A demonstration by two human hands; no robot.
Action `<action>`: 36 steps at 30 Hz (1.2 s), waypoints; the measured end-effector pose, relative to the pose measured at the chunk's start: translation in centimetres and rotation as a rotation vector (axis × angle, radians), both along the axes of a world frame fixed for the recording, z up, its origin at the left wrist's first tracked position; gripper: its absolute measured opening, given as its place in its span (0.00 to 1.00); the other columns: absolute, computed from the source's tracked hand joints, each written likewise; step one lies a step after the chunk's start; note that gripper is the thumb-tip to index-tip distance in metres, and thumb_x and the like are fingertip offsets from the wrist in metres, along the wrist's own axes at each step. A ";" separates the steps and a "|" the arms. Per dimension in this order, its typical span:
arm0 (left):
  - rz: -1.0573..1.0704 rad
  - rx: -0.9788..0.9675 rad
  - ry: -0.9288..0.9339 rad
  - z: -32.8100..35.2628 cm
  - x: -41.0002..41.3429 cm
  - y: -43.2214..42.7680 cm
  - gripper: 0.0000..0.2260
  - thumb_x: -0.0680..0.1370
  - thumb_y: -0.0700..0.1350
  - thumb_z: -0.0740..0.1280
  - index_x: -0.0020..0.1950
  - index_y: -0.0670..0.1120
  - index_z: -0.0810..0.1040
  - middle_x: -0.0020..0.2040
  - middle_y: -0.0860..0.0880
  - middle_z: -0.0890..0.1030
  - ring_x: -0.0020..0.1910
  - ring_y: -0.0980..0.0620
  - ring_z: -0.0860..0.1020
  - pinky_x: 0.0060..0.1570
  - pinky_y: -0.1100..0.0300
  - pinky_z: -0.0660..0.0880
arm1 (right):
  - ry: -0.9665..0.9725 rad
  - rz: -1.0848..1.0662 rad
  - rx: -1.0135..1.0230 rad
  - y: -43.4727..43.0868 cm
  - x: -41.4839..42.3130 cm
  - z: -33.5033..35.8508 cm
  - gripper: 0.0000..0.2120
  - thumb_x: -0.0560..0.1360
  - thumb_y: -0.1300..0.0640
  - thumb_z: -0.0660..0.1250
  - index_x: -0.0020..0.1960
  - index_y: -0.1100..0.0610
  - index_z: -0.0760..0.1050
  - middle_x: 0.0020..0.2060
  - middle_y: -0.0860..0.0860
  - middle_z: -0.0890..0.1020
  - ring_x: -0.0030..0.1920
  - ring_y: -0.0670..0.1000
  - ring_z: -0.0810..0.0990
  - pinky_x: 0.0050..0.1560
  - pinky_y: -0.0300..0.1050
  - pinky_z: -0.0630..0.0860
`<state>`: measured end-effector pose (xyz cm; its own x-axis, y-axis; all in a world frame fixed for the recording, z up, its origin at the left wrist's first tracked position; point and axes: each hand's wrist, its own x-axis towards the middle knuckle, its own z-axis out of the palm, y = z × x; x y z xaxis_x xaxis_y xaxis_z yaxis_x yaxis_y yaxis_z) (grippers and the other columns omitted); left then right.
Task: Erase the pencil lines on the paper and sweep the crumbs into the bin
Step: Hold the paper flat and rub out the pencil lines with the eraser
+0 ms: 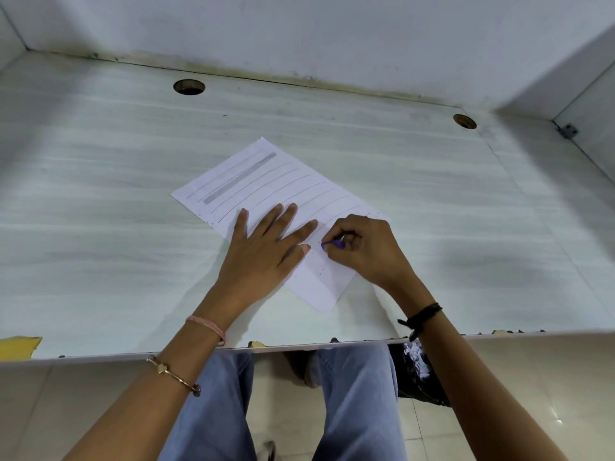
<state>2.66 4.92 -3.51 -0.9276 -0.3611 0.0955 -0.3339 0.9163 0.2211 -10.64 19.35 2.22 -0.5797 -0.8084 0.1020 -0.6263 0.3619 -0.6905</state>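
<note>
A white sheet of paper (266,184) lies at an angle in the middle of the desk (100,194), with several pencil lines and one thick grey shaded bar across it. My left hand (266,247) rests flat on the sheet's near half, fingers straight and spread. My right hand (361,249) pinches a small purple eraser (332,244) and holds its tip on the paper just right of my left thumb. A few dark crumbs dot the paper's near end. Below the desk's edge on the right stands a dark bin (416,374) with scraps of white paper in it.
The desk has a round cable hole at the back left (189,86) and another at the back right (464,121). White walls close in the back and right side. A yellow scrap (18,346) sits at the desk's front left edge. My knees are under the front edge.
</note>
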 end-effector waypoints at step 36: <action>0.023 0.095 0.010 0.7 0.9 0.5 0.30 0.75 0.64 0.35 0.76 0.65 0.55 0.79 0.57 0.52 0.78 0.56 0.48 0.74 0.40 0.41 | -0.134 -0.231 -0.230 1.6 -1.0 -2.3 0.04 0.71 0.64 0.71 0.43 0.57 0.80 0.38 0.50 0.82 0.34 0.46 0.76 0.37 0.31 0.71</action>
<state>3.55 5.46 -2.81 -0.9180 -0.3905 0.0691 -0.3523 0.8830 0.3103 -11.60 21.00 -0.07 -0.7653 -0.6189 0.1767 -0.4441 0.3091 -0.8410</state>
